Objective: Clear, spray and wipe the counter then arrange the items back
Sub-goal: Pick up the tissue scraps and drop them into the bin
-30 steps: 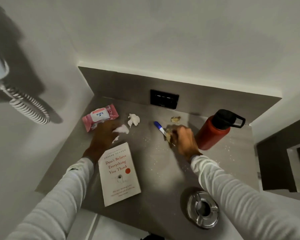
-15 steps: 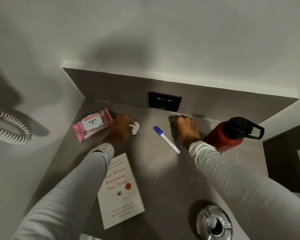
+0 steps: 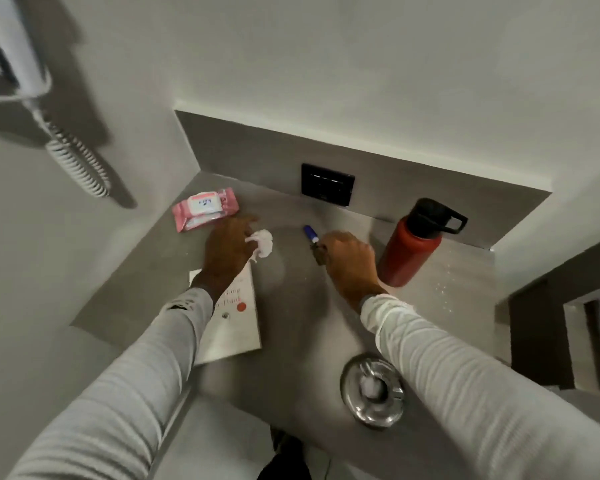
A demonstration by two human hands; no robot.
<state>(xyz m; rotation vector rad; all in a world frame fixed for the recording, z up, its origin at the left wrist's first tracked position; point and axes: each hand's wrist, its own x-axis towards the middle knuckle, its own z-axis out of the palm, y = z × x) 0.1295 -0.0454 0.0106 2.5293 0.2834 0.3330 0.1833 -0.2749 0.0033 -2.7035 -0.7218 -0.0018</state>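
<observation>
On the grey counter (image 3: 291, 317), my left hand (image 3: 227, 252) pinches a crumpled white tissue (image 3: 262, 245) just right of the pink wipes pack (image 3: 205, 209). My right hand (image 3: 349, 263) is closed in a fist, with a brown scrap (image 3: 319, 255) at its fingertips. It lies over the barrel of the pen (image 3: 310, 233), so only the blue cap shows; whether it also grips the pen I cannot tell. A white book (image 3: 234, 320) lies under my left wrist. The red bottle (image 3: 409, 252) with a black lid stands upright right next to my right hand.
A round metal ashtray (image 3: 373, 391) sits near the counter's front edge under my right forearm. A black switch panel (image 3: 327, 184) is on the backsplash. White crumbs (image 3: 444, 285) dot the counter's right side. A coiled cord (image 3: 78, 164) hangs on the left wall.
My right hand came back from the backsplash and now covers the pen. My left hand drew slightly toward me with the tissue. The loose scraps are gone from the counter.
</observation>
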